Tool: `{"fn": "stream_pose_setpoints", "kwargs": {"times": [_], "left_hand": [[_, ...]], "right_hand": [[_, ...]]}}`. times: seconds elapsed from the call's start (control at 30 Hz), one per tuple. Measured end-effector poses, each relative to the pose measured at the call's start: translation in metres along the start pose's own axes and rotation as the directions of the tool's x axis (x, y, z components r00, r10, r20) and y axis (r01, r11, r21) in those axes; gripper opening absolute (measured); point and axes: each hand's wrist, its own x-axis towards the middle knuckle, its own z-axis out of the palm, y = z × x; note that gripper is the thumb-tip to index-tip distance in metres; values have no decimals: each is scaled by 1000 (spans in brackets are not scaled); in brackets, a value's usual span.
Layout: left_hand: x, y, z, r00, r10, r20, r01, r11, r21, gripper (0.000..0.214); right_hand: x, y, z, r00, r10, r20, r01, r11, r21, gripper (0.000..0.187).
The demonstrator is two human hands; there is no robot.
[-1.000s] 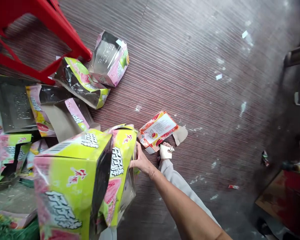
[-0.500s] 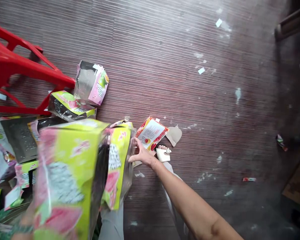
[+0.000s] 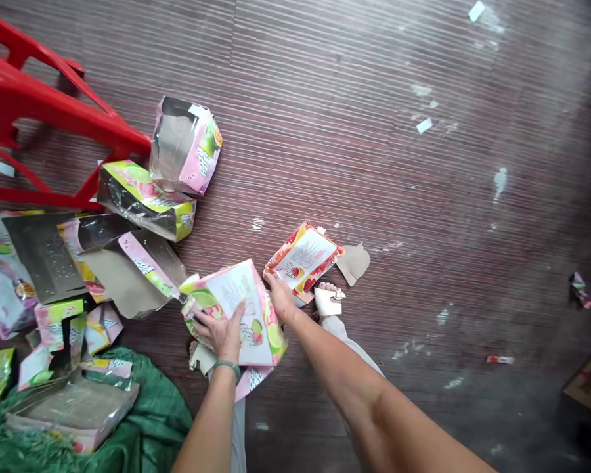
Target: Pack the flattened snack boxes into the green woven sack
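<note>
A flattened pink, white and green carton (image 3: 241, 309) lies on the dark wooden floor in front of me. My left hand (image 3: 220, 330) presses flat on its near left part, fingers spread. My right hand (image 3: 278, 297) rests on the carton's far right edge, next to a smaller red and yellow flattened carton (image 3: 303, 259). A foot in a white sandal (image 3: 328, 299) shows just right of my right hand.
Several opened cartons with silver lining (image 3: 184, 146) are scattered at the left beside a red plastic stool (image 3: 39, 108). A green net sack (image 3: 142, 407) lies at the bottom left with a flat carton on it. Paper scraps (image 3: 424, 125) dot the floor.
The big green and pink carton that stood upright close to the camera now lies pressed flat on the floor. My left hand has come into view on top of it.
</note>
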Motion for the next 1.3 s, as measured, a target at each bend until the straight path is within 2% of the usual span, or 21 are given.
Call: {"fn": "stream_pose_setpoints", "kwargs": {"times": [0.07,0.13,0.2,0.23,0.27,0.33,0.4,0.47,0.5,0.57,0.63,0.73,0.8,0.9,0.97,1.0,1.07,1.13,1.17,1.23,1.3], "left_hand": [[-1,10,17,997,-81,17,81,997,1,139],[-2,15,26,992,-121,32,121,993,7,140],[-2,16,30,991,-134,26,134,991,4,140],[-1,17,32,990,-136,22,136,991,1,139],[-1,17,35,990,-138,16,137,990,4,138],[3,21,42,991,-137,-8,137,990,23,134],[7,29,51,989,-138,-49,140,990,34,130],[13,39,59,984,-151,-90,154,988,24,127],[15,42,62,981,-163,-100,166,986,14,126],[20,46,65,978,-184,-95,185,983,-2,125],[23,45,65,979,-188,-74,188,982,-7,124],[25,39,64,982,-177,-60,177,984,-3,123],[25,36,61,984,-168,-57,168,986,-18,122],[23,38,52,982,-185,-49,182,982,-57,127],[22,39,43,981,-193,-36,190,979,-67,135],[21,38,37,982,-186,-25,184,981,-62,139],[22,32,26,991,-134,-11,134,991,-26,144],[23,22,16,999,-42,-24,43,999,19,145],[24,17,12,999,6,-36,-5,999,31,145],[27,7,7,995,83,-62,-82,996,27,148],[30,0,5,991,109,-76,-109,994,3,152]], "right_hand": [[-1,3,-19,969,31,-246,-72,985,-156,42],[-6,0,-54,852,-17,-523,-167,939,-302,55],[-7,-11,-100,758,-158,-633,-213,858,-468,72],[-5,-19,-124,765,-271,-584,-172,787,-592,74],[1,-30,-144,807,-395,-440,-64,681,-729,73],[21,-52,-169,847,-531,-17,258,439,-861,68],[48,-70,-170,779,-520,350,539,272,-797,58],[76,-78,-152,729,-438,526,649,198,-735,43],[87,-79,-143,743,-386,547,642,179,-745,34],[100,-73,-133,823,-272,498,552,175,-816,14],[96,-62,-147,904,-142,402,424,194,-885,8],[66,-48,-209,972,-2,234,233,104,-967,19],[36,-45,-261,994,1,106,106,13,-994,23],[-2,-45,-313,999,-47,-21,-18,66,-998,26],[-9,-44,-316,989,-119,-85,-60,195,-979,35],[-6,-41,-307,983,-142,-116,-76,260,-963,52],[11,-31,-277,975,-126,-185,-128,363,-923,91],[33,-17,-239,968,-49,-245,-201,431,-880,112],[41,-8,-221,961,-11,-275,-240,456,-857,113],[52,8,-197,941,31,-336,-308,488,-817,97],[52,20,-196,918,44,-395,-364,490,-792,70]]}}
